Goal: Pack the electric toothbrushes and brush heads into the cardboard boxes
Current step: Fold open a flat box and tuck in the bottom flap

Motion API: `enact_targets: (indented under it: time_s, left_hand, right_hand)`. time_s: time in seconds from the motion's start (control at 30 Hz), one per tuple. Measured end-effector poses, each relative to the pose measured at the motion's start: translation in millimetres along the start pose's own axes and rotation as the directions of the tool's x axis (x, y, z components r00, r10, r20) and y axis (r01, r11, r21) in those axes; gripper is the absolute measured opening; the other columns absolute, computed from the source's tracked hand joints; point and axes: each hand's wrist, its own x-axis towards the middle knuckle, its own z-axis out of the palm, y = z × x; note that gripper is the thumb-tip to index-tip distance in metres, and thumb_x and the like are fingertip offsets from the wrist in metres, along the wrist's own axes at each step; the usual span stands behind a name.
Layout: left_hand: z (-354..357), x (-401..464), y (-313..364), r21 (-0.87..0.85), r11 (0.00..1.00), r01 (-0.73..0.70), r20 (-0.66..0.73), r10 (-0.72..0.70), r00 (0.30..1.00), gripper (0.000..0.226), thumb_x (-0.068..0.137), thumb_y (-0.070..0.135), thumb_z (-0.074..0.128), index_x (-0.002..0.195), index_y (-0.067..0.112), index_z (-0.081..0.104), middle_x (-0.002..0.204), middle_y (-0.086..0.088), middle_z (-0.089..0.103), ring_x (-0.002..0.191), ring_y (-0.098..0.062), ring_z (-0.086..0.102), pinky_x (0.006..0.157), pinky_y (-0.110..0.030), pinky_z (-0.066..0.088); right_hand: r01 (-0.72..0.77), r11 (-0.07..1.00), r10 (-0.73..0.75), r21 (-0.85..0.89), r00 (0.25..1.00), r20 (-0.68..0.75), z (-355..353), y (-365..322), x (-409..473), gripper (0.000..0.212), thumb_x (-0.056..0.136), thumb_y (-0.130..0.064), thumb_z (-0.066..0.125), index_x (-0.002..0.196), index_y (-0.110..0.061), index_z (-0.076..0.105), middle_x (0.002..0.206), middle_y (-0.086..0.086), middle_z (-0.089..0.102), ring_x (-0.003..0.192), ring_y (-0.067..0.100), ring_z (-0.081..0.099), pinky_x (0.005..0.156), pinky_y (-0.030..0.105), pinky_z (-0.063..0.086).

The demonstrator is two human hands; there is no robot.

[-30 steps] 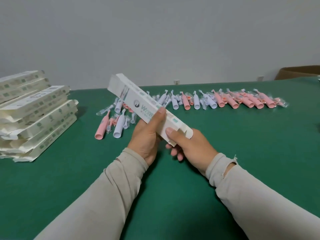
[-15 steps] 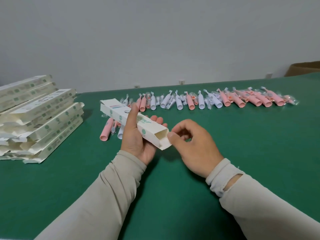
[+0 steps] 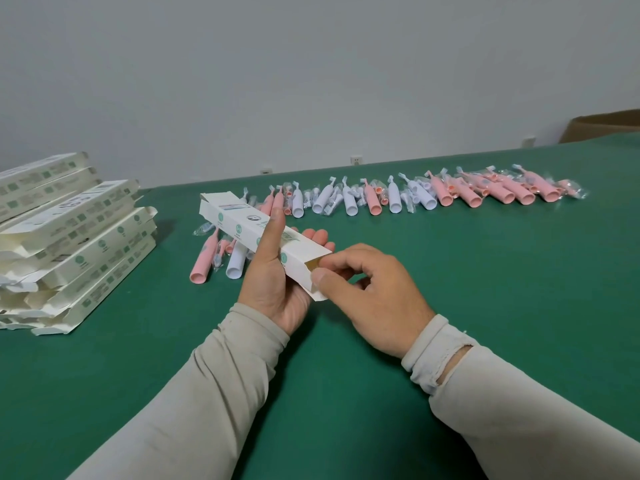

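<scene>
Two bare hands work one long white cardboard box (image 3: 256,233) above a green felt-covered table (image 3: 485,289): the left hand (image 3: 277,282) cradles the carton from below, thumb laid along its printed top face, while the right hand (image 3: 370,289) pinches the flap at the near open end between thumb and curled fingers

Judging by the grip, the step in hand is forming the carton, with its near end being opened or folded before anything goes inside; a brown interior shows at that mouth, and no toothbrush can be seen in it, though the far end is out of sight

To the left lies a stack of flattened white cardboard boxes (image 3: 69,237), flaps loose, none visibly filled

Along the far side of the table runs a row of pink and white electric toothbrush handles (image 3: 450,195), mixed with small brush heads in clear plastic wrappers (image 3: 356,199); a smaller cluster of pink and white handles (image 3: 214,261) lies just beyond the left hand, partly behind the held carton

A brown cardboard carton (image 3: 602,128) sits at the far right edge, its contents hidden

The next move likely calls for freeing the right hand, picking a handle and a wrapped head from the nearby cluster, and sliding them in through the open end while the left keeps the carton level
</scene>
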Motion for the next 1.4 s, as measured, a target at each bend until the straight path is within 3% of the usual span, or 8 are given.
enact_targets:
  time_s: [0.13, 0.47, 0.67, 0.87, 1.03, 1.17, 1.3, 1.4]
  left_hand:
    - [-4, -1, -2, -0.010, 0.999, 0.053, 0.066, -0.052, 0.996, 0.062, 0.070, 0.050, 0.075, 0.109, 0.005, 0.055, 0.078, -0.012, 0.073, 0.073, -0.026, 0.073, 0.064, -0.047, 0.059]
    - [-4, -1, -9, 0.013, 1.000, 0.017, 0.109, -0.018, 0.994, 0.047, 0.080, 0.046, 0.071, 0.099, 0.004, 0.064, 0.076, -0.009, 0.074, 0.074, -0.023, 0.075, 0.061, -0.043, 0.060]
    - [-3, -2, -14, 0.090, 0.996, 0.010, 0.176, -0.026, 0.984, 0.033, 0.091, 0.048, 0.060, 0.075, 0.029, 0.082, 0.076, -0.001, 0.075, 0.077, -0.015, 0.074, 0.070, -0.037, 0.060]
    - [-1, -5, -3, 0.025, 0.998, 0.065, 0.061, -0.067, 0.996, 0.068, 0.072, 0.048, 0.076, 0.119, 0.002, 0.057, 0.081, -0.012, 0.073, 0.080, -0.028, 0.072, 0.081, -0.056, 0.058]
    - [4, -5, 5, 0.006, 1.000, 0.006, -0.002, -0.006, 1.000, 0.092, 0.071, 0.048, 0.077, 0.146, 0.008, 0.042, 0.100, -0.015, 0.058, 0.092, -0.029, 0.063, 0.084, -0.052, 0.057]
    - [5, -5, 2, -0.021, 1.000, 0.001, 0.014, 0.000, 1.000, 0.096, 0.070, 0.043, 0.075, 0.150, 0.007, 0.035, 0.104, -0.017, 0.057, 0.113, -0.030, 0.056, 0.080, -0.047, 0.059]
    - [4, -3, -1, -0.053, 0.999, -0.008, 0.046, 0.011, 0.999, 0.083, 0.078, 0.041, 0.072, 0.149, 0.014, 0.038, 0.101, -0.016, 0.053, 0.110, -0.029, 0.053, 0.108, -0.058, 0.042]
    - [4, -4, 0, -0.059, 0.998, 0.006, 0.042, -0.003, 0.999, 0.077, 0.078, 0.040, 0.073, 0.142, 0.014, 0.041, 0.097, -0.015, 0.053, 0.090, -0.023, 0.062, 0.083, -0.043, 0.060]
  right_hand:
    - [-0.012, 0.999, 0.013, 0.035, 1.000, -0.021, 1, 1, 0, 0.036, 0.067, -0.054, 0.075, 0.092, -0.027, 0.073, 0.092, -0.012, 0.068, 0.081, 0.001, 0.062, 0.064, 0.010, 0.042]
    - [-0.008, 0.994, 0.021, 0.109, 0.993, -0.119, 2, 3, 2, 0.015, 0.074, -0.022, 0.084, 0.073, -0.023, 0.069, 0.067, -0.019, 0.066, 0.063, -0.001, 0.058, 0.063, 0.012, 0.044]
    - [0.007, 0.997, 0.005, 0.082, 0.990, -0.142, 1, 2, 3, 0.016, 0.074, -0.024, 0.082, 0.069, -0.023, 0.067, 0.067, -0.013, 0.066, 0.058, 0.001, 0.055, 0.059, 0.014, 0.045]
    - [0.069, 0.997, -0.070, -0.017, 0.997, -0.017, -1, 2, 2, 0.014, 0.079, -0.032, 0.076, 0.088, -0.026, 0.068, 0.093, -0.009, 0.066, 0.078, 0.005, 0.060, 0.066, 0.014, 0.041]
    - [0.225, 0.955, -0.202, -0.192, 0.971, 0.130, -7, 0, 1, 0.034, 0.074, -0.037, 0.064, 0.106, -0.032, 0.056, 0.103, -0.017, 0.059, 0.098, 0.007, 0.057, 0.078, 0.020, 0.046]
    - [0.262, 0.939, -0.262, -0.222, 0.965, 0.029, -8, 0, 4, 0.025, 0.081, -0.029, 0.066, 0.100, -0.038, 0.052, 0.102, -0.031, 0.056, 0.092, 0.004, 0.058, 0.073, 0.012, 0.043]
    - [0.302, 0.931, -0.316, -0.204, 0.948, -0.043, -10, 2, 5, 0.016, 0.085, -0.025, 0.069, 0.098, -0.034, 0.063, 0.099, -0.037, 0.055, 0.086, 0.006, 0.062, 0.072, 0.011, 0.045]
    - [0.311, 0.921, -0.332, -0.234, 0.942, -0.056, -9, 4, 5, 0.016, 0.087, -0.028, 0.068, 0.103, -0.030, 0.073, 0.098, -0.023, 0.058, 0.086, 0.007, 0.060, 0.074, 0.015, 0.047]
